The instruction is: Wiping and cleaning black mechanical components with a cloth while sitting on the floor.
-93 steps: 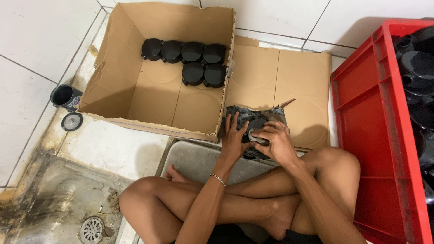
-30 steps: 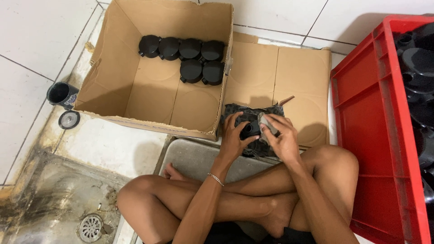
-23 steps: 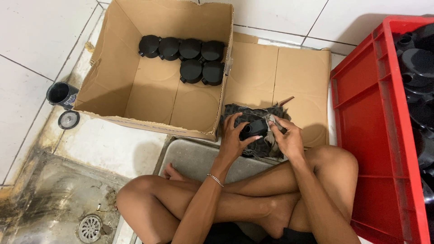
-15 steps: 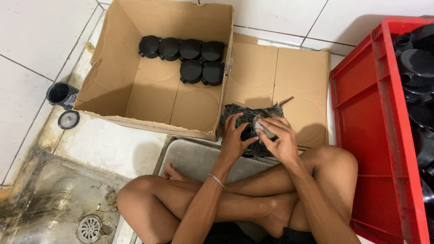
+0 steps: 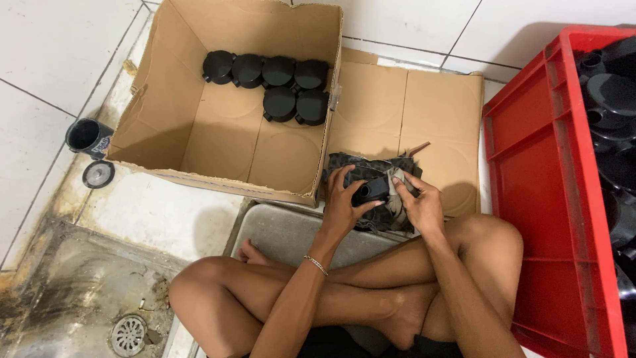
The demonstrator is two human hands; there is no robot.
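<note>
the left hand [image 5: 342,202] is wrapped around a small black round part [image 5: 371,191], gripping it over a dark rag [image 5: 371,176] on the flattened cardboard [image 5: 430,113]. the right hand [image 5: 421,202] pinches a grey cloth [image 5: 396,189] against that part. six like parts [image 5: 268,76] already sit in rows in the open cardboard box [image 5: 165,126], most of it bare, so it looks early. more black pieces [image 5: 613,99] wait in the red crate [image 5: 550,199].

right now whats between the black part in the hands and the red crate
In the head view, the right hand with a grey cloth sits beside the black part; past it, flattened cardboard reaches the red crate.
</note>
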